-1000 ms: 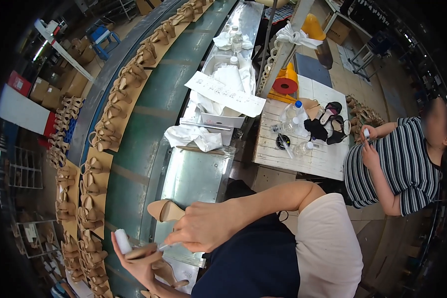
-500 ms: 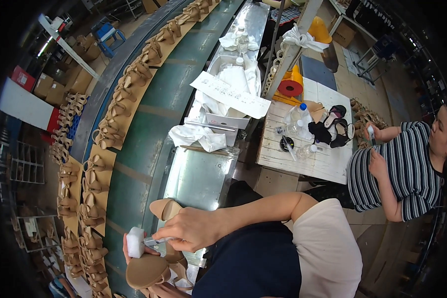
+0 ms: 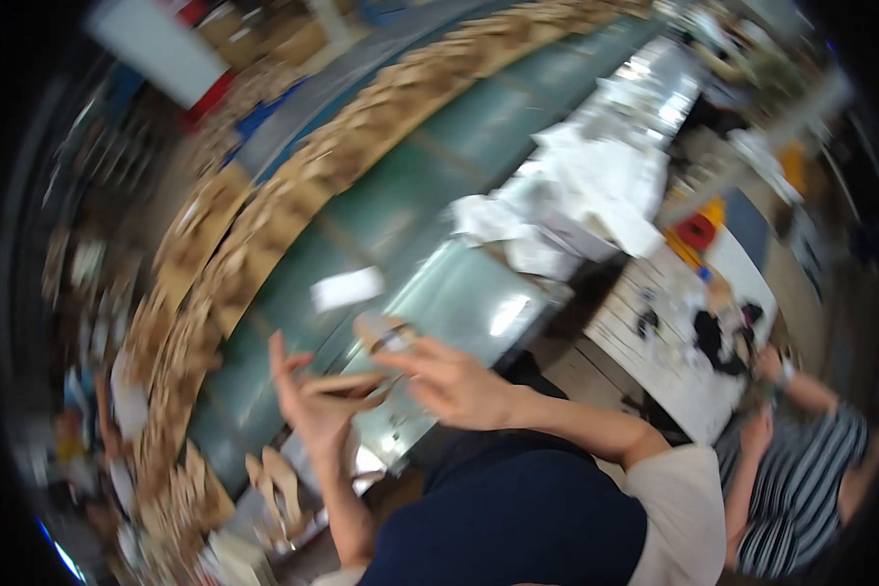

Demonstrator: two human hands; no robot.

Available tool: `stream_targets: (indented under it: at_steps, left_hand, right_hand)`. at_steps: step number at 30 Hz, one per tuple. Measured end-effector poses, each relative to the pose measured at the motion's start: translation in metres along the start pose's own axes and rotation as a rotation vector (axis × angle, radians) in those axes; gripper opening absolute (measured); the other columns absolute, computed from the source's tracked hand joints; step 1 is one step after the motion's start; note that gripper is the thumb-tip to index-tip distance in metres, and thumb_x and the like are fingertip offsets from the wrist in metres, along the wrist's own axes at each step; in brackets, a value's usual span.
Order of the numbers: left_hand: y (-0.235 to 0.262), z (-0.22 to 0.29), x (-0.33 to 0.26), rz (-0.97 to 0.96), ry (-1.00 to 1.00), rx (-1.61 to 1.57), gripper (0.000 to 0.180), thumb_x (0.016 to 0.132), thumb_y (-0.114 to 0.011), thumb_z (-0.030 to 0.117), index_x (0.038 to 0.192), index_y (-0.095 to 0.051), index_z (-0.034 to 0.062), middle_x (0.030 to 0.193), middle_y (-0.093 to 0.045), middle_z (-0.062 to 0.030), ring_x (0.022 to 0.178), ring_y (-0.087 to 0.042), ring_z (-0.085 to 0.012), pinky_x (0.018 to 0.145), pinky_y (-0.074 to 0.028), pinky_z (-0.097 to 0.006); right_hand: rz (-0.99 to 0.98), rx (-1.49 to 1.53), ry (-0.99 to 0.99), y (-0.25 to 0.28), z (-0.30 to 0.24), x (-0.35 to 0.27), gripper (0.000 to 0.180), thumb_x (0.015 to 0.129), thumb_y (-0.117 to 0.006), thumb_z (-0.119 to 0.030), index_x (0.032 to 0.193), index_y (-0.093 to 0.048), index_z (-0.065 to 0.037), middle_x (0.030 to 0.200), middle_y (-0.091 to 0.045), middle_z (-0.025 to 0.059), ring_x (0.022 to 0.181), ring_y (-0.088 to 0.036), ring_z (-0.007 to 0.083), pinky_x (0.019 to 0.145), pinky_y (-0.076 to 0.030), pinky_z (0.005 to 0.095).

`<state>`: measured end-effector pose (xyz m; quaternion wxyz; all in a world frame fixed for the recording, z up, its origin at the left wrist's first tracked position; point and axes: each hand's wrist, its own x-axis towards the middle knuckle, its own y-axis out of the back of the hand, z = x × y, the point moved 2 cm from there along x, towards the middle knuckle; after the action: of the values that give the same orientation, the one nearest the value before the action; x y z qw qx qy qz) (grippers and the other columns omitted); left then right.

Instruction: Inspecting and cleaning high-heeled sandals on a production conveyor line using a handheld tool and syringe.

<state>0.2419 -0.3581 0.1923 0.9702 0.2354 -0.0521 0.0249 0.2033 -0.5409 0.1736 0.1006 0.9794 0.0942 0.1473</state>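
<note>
My left hand (image 3: 314,405) holds a tan sandal (image 3: 347,384), with the sole part across the palm and one finger pointing up. My right hand (image 3: 464,386) has its fingers stretched toward that sandal. Blur hides whether its fingertips touch the straps, and nothing clear shows in its grasp. Just beyond those fingertips is another tan shoe (image 3: 383,332), over the edge of the metal table (image 3: 464,298). A white sponge-like block (image 3: 348,288) appears over the green conveyor belt (image 3: 391,220); I cannot tell whether it rests there.
Rows of tan shoes (image 3: 293,200) line the belt's far side on brown sheets. White papers and cloths (image 3: 596,176) lie farther along the metal surface. More tan shoes (image 3: 281,488) stand near my left forearm. At right, a person in stripes (image 3: 801,459) sits by a white table (image 3: 654,332).
The view has swung and blurred. The white block has left my hands. My right hand no longer shows the clear-handled tool. The sandal in my left hand has turned onto its side.
</note>
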Motion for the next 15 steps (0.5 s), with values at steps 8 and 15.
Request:
stream_targets:
  at_steps: [8, 15]
  left_hand:
    - [0.013, -0.016, -0.005, 0.093, -0.094, 0.121, 0.122, 0.039, -0.09, 0.023, 0.139, -0.023, 0.0058, 0.097, -0.045, -0.0069, 0.072, -0.045, -0.0173, 0.067, -0.042, -0.03]
    - [0.015, -0.018, -0.006, 0.101, -0.088, 0.135, 0.129, 0.036, -0.09, 0.025, 0.14, -0.018, 0.0055, 0.098, -0.043, -0.0084, 0.074, -0.048, -0.0169, 0.066, -0.044, -0.031]
  right_hand:
    - [-0.076, 0.033, -0.08, -0.005, -0.01, 0.006, 0.039, 0.08, -0.05, 0.004, 0.118, -0.053, -0.003, 0.082, -0.05, 0.0094, 0.072, -0.051, 0.019, 0.066, -0.042, 0.0274]
    - [-0.109, -0.003, -0.078, -0.007, -0.013, 0.01, 0.038, 0.08, -0.051, 0.004, 0.118, -0.053, -0.001, 0.08, -0.05, 0.0092, 0.071, -0.05, 0.0186, 0.066, -0.042, 0.0268]
